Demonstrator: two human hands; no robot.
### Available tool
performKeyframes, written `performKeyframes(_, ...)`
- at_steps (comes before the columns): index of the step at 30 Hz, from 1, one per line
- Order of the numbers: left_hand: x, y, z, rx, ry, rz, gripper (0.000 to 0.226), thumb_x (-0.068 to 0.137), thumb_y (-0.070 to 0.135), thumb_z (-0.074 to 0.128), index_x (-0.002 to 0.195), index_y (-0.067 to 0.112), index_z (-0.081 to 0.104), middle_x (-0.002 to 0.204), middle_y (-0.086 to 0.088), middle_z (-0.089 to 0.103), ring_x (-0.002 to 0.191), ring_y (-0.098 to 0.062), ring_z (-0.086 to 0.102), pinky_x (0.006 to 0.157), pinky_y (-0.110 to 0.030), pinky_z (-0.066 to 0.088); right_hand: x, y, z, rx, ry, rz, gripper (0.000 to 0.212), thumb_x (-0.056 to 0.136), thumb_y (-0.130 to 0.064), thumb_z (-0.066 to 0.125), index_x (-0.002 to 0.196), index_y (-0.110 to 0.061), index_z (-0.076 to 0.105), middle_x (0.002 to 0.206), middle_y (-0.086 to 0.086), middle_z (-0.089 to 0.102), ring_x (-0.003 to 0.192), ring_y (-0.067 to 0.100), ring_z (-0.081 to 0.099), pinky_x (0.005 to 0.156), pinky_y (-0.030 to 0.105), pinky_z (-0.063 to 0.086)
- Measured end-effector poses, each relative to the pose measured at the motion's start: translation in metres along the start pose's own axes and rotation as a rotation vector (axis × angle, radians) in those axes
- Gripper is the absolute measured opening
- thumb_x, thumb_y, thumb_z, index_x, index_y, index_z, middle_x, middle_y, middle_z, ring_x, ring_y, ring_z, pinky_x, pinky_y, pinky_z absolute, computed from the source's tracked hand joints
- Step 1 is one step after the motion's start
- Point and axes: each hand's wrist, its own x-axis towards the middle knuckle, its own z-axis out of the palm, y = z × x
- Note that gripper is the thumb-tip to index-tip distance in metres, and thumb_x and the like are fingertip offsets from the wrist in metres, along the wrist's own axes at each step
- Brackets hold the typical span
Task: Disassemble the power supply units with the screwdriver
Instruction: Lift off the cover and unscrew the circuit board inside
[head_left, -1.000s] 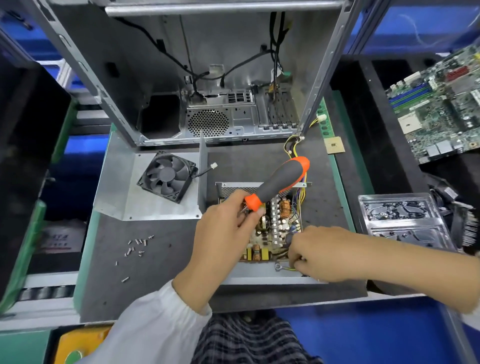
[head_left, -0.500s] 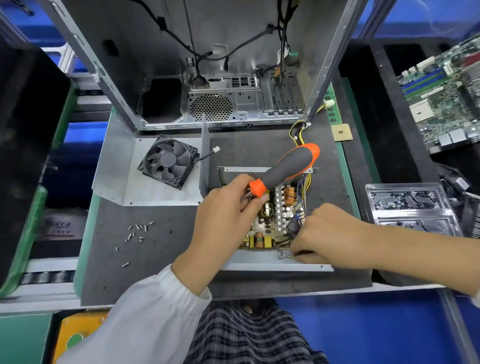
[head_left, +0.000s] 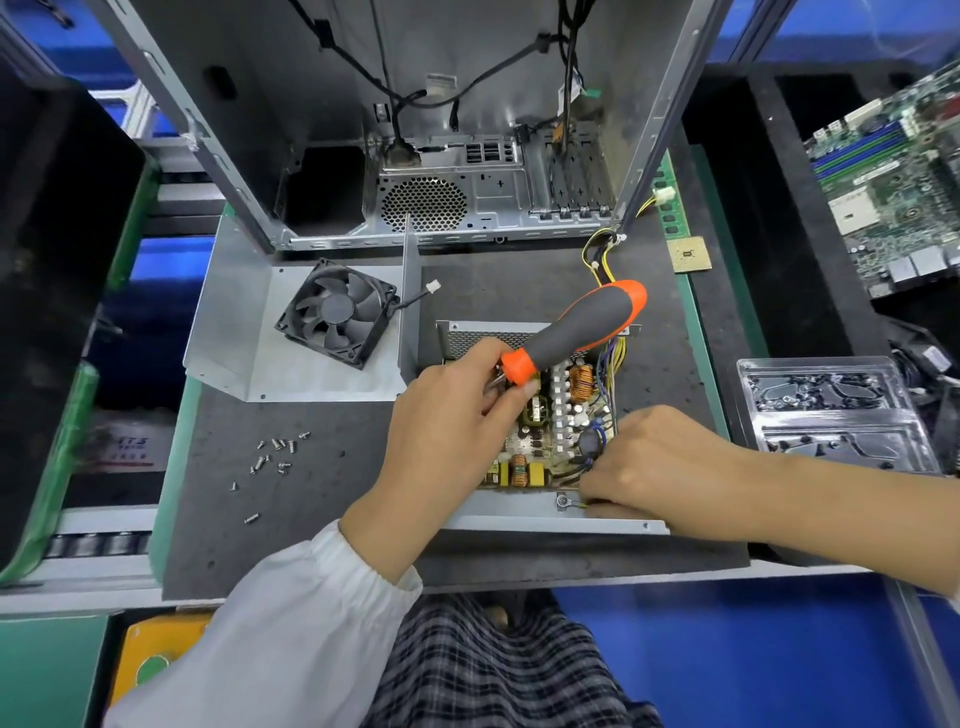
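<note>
One power supply (head_left: 540, 415), lid off, lies on dark mat (head_left: 311, 493) at table centre, circuit board visible inside. One screwdriver (head_left: 576, 332): left hand (head_left: 447, 441) grips it near orange collar, handle tilted up to right, tip hidden behind fingers. Right hand (head_left: 654, 462) rests on near right corner of supply, fingers curled over wires; real grip cannot tell. One fan (head_left: 337, 312) on metal cover (head_left: 234, 343). About fifteen loose screws (head_left: 275, 452) left. Empty computer case (head_left: 415, 130) behind. One motherboard (head_left: 893, 182) far right.
</note>
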Motion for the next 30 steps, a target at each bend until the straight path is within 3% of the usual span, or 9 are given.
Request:
performKeyframes(7, 0.001, 0.000, -0.002, 0.008, -0.012, 0.009, 0.014, 0.092, 0.034, 0.062, 0.093, 0.020, 0.058, 0.068, 0.002, 0.064, 0.069, -0.022, 0.063, 0.065, -0.044, 0.053, -0.001, 0.000, 0.004, 0.188, 0.115, 0.008, 0.025, 0.081, -0.021, 0.073, 0.061, -0.015, 0.059, 0.053, -0.002, 0.055, 0.048, 0.025, 0.050, 0.045, 0.032, 0.045)
performKeyframes(13, 0.002, 0.000, -0.004, 0.070, -0.007, 0.038, 0.016, 0.092, 0.036, 0.062, 0.085, 0.028, 0.049, 0.056, 0.010, 0.050, 0.056, -0.013, 0.049, 0.056, -0.033, 0.044, 0.000, 0.000, 0.006, 0.193, 0.075, 0.039, 0.024, 0.081, -0.026, 0.073, 0.062, -0.019, 0.060, 0.054, -0.004, 0.057, 0.050, 0.023, 0.053, 0.045, 0.033, 0.047)
performKeyframes(23, 0.000, 0.002, -0.006, 0.095, -0.027, 0.047, 0.017, 0.093, 0.038, 0.060, 0.089, 0.023, 0.054, 0.060, 0.009, 0.052, 0.058, -0.016, 0.051, 0.057, -0.035, 0.046, -0.001, -0.003, 0.004, 0.236, 0.073, 0.063, 0.024, 0.084, -0.026, 0.070, 0.062, -0.018, 0.062, 0.055, -0.006, 0.058, 0.050, 0.021, 0.050, 0.048, 0.031, 0.046)
performKeyframes(27, 0.001, 0.004, -0.008, 0.077, -0.055, 0.050, 0.016, 0.092, 0.038, 0.061, 0.091, 0.023, 0.055, 0.062, 0.008, 0.056, 0.062, -0.018, 0.055, 0.063, -0.041, 0.051, 0.004, -0.004, -0.004, 0.142, -0.046, 0.099, 0.025, 0.088, -0.026, 0.062, 0.064, -0.020, 0.060, 0.060, -0.001, 0.059, 0.056, 0.025, 0.052, 0.055, 0.033, 0.046)
performKeyframes(30, 0.001, 0.008, -0.013, -0.084, -0.099, 0.070, 0.024, 0.089, 0.040, 0.066, 0.103, 0.022, 0.060, 0.076, 0.006, 0.067, 0.075, -0.015, 0.065, 0.076, -0.041, 0.056, 0.006, -0.004, -0.023, 0.350, -0.012, 0.248, 0.029, 0.090, -0.047, 0.056, 0.080, -0.026, 0.073, 0.071, -0.010, 0.069, 0.065, 0.009, 0.062, 0.060, 0.028, 0.047)
